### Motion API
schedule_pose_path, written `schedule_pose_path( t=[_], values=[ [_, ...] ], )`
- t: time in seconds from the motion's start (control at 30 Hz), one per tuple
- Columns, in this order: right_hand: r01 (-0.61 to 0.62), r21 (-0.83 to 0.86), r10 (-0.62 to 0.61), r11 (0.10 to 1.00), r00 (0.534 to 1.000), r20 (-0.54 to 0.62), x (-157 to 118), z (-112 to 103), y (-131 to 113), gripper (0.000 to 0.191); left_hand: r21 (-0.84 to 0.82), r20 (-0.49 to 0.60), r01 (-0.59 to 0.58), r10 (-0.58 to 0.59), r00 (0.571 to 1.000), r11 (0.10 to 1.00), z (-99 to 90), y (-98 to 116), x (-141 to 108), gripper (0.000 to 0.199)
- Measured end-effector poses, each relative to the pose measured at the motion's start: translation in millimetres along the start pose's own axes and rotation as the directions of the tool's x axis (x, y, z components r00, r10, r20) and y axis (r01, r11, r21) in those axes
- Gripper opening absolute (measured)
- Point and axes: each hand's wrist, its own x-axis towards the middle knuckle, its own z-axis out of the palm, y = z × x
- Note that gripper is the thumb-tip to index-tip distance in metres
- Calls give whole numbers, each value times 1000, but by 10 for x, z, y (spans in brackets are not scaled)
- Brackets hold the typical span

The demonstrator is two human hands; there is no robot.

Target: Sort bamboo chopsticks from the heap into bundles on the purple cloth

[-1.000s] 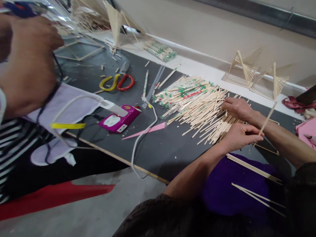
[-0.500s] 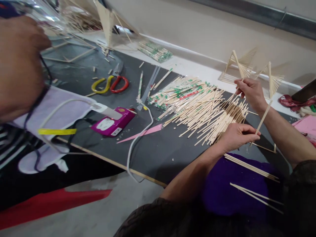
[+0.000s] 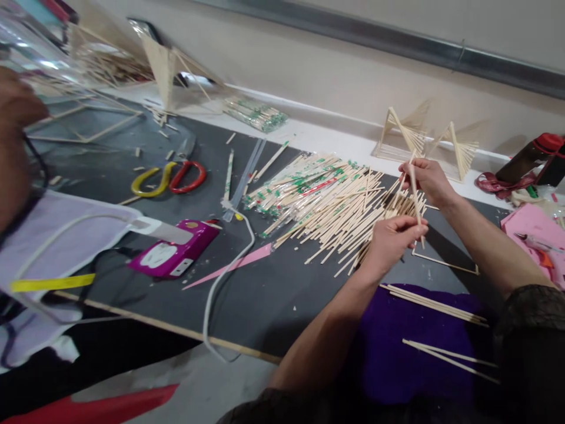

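Note:
My left hand [image 3: 395, 240] is closed on a wooden chopstick [image 3: 417, 203] that stands nearly upright. My right hand [image 3: 426, 179] pinches another thin chopstick [image 3: 401, 188], which slants down to the left. The two sticks come together at my right fingertips; whether they touch is unclear. Below my hands spreads a pile of loose chopsticks [image 3: 339, 221], with wrapped chopsticks [image 3: 291, 191] along its left side. Several more chopsticks [image 3: 435, 303] lie across the purple cloth [image 3: 392, 371] in front of me.
Purple power strip [image 3: 176, 250], white cable [image 3: 212, 300] and scissors [image 3: 189, 176] lie left. Two stick models [image 3: 406, 132] stand by the wall, and a stick frame [image 3: 445, 262] lies beneath my right forearm. Pink paper [image 3: 525, 227] is at right. Another person's hand [image 3: 20, 103] shows far left.
My left hand has brought its chopstick up and inward, so its top now meets the stick at my right fingers. The view has swung right, and the other person's hand has shifted toward the left edge.

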Motion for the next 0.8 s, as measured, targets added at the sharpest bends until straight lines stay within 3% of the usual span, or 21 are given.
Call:
schedule_pose_path(
  t=[0.1, 0.27, 0.53, 0.8],
  values=[
    [33, -10, -33, 999, 998, 44, -114, -52, -76, 20, -80, -135, -20, 9, 991, 997, -90, 10, 93, 28],
    [26, -39, -22, 999, 995, 97, -284, -113, -169, 24, -152, -182, 27, -54, 982, 988, -168, -3, 177, 30],
    [78, -151, -44, 985, 975, 218, -429, -115, -209, 26, -135, -121, 92, -109, 987, 987, -137, 13, 160, 21],
    [36, -230, -5, 972, 991, 134, -132, -69, -14, 24, -24, -15, 39, -39, 999, 999, -4, -57, 71, 22]
  ],
)
